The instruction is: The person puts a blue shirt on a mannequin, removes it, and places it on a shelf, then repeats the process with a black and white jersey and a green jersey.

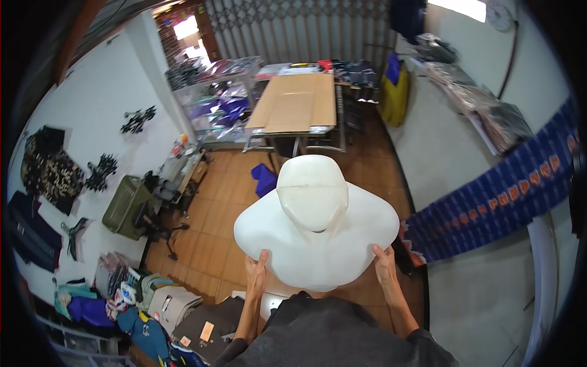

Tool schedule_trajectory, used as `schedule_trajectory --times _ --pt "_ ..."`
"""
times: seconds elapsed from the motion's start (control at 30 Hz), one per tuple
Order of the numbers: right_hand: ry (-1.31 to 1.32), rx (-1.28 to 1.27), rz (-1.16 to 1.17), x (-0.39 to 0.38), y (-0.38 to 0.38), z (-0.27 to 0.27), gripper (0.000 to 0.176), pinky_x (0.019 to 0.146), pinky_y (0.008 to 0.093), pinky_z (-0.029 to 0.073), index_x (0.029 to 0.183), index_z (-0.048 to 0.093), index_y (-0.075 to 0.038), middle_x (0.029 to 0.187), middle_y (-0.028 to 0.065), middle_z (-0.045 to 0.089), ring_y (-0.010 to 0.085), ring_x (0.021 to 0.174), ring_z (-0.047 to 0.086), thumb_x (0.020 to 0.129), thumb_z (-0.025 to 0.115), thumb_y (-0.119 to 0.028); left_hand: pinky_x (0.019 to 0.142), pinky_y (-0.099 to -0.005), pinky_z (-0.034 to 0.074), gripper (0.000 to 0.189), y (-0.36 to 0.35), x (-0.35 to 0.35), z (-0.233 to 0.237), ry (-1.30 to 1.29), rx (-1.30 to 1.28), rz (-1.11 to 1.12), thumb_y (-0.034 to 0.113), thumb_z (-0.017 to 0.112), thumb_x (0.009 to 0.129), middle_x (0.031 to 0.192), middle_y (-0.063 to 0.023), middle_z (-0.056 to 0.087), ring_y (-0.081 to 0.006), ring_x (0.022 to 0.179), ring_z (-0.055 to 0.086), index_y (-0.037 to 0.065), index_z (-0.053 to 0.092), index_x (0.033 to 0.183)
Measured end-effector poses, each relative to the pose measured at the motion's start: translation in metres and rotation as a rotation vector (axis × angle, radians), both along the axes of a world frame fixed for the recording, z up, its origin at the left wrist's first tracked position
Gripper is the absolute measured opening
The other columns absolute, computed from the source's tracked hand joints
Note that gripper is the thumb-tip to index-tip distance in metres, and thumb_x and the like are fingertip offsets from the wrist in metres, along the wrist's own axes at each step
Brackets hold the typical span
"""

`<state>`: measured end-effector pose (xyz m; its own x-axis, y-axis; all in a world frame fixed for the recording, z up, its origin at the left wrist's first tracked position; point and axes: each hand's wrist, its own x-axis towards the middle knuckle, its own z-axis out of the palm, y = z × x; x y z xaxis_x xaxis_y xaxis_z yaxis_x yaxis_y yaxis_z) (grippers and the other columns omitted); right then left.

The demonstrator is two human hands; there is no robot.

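A white mannequin torso point(312, 254) stands upright right in front of my body, its blank head point(312, 191) toward the camera and its shoulders spread to both sides. My left hand point(257, 270) grips its left edge below the shoulder, thumb on the white surface. On the opposite side my right hand point(384, 263) has hold of it in the same way. Most fingers of both hands are hidden behind the torso's edges. The lower part of the mannequin is out of sight.
Ahead stands a table with a brown cardboard top point(293, 104). A purple cloth point(263, 179) lies on the tiled floor. Folded clothes point(171, 306) are piled at lower left, near a green basket point(129, 207). A blue lettered banner point(489, 196) hangs on the right.
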<state>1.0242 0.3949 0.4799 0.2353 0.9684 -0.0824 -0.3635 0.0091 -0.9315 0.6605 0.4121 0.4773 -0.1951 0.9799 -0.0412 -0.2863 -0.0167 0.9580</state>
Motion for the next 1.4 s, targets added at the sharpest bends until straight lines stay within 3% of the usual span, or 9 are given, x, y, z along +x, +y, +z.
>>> schedule_trajectory --times 0.47,0.73,0.87,1.17,1.27,1.4 --pt "0.077 -0.058 0.421 -0.214 0.185 0.003 0.076 0.113 0.0388 0.029 0.142 0.038 0.008 0.14 0.0167 0.049 0.0268 0.133 0.043 0.084 0.073 -0.026 0.103 -0.0383 0.04 0.077 0.062 -0.191 -0.006 0.153 -0.03 0.47 0.044 0.077 0.084 0.127 -0.0158 0.058 -0.0269 0.119 0.054 -0.004 0.047 0.136" --pt "0.041 -0.028 0.565 -0.314 0.326 -0.007 0.07 0.112 0.0382 0.032 0.138 0.042 0.006 0.136 0.0147 0.052 0.0248 0.129 0.047 0.083 0.076 -0.02 0.104 -0.0375 0.039 0.075 0.151 -0.272 -0.024 0.191 -0.037 0.642 0.044 0.076 0.085 0.127 -0.0164 0.058 -0.0264 0.119 0.053 -0.005 0.048 0.135" --pt "0.029 0.009 0.625 -0.36 0.409 -0.014 0.066 0.112 0.0374 0.032 0.138 0.044 0.004 0.135 0.0126 0.054 0.0235 0.129 0.047 0.087 0.074 -0.024 0.106 -0.0377 0.037 0.076 0.213 -0.3 -0.009 0.131 -0.033 0.709 0.042 0.076 0.086 0.129 -0.0169 0.055 -0.0269 0.121 0.051 -0.006 0.046 0.136" --pt "0.061 0.043 0.708 -0.442 0.56 0.003 0.071 0.11 0.0387 0.033 0.137 0.045 0.006 0.133 0.0152 0.054 0.0239 0.127 0.048 0.085 0.076 -0.031 0.112 -0.0402 0.032 0.08 0.334 -0.372 -0.004 0.065 0.073 0.715 0.032 0.078 0.086 0.14 -0.017 0.047 -0.0284 0.13 0.045 -0.005 0.035 0.143" --pt "0.043 0.095 0.664 -0.464 0.605 0.004 0.071 0.11 0.039 0.034 0.137 0.045 0.006 0.133 0.0155 0.055 0.0244 0.127 0.048 0.084 0.077 -0.03 0.109 -0.0402 0.036 0.097 0.388 -0.401 0.001 0.074 0.088 0.682 0.04 0.086 0.076 0.138 -0.0178 0.048 -0.0288 0.128 0.047 -0.006 0.034 0.143" --pt "-0.073 0.143 0.594 -0.493 0.664 0.019 0.075 0.108 0.0402 0.036 0.135 0.045 0.006 0.132 0.0166 0.055 0.0261 0.126 0.049 0.08 0.08 -0.03 0.11 -0.0402 0.036 0.102 0.476 -0.447 0.012 0.083 0.142 0.581 0.041 0.089 0.071 0.139 -0.0174 0.047 -0.028 0.129 0.046 -0.006 0.035 0.143"
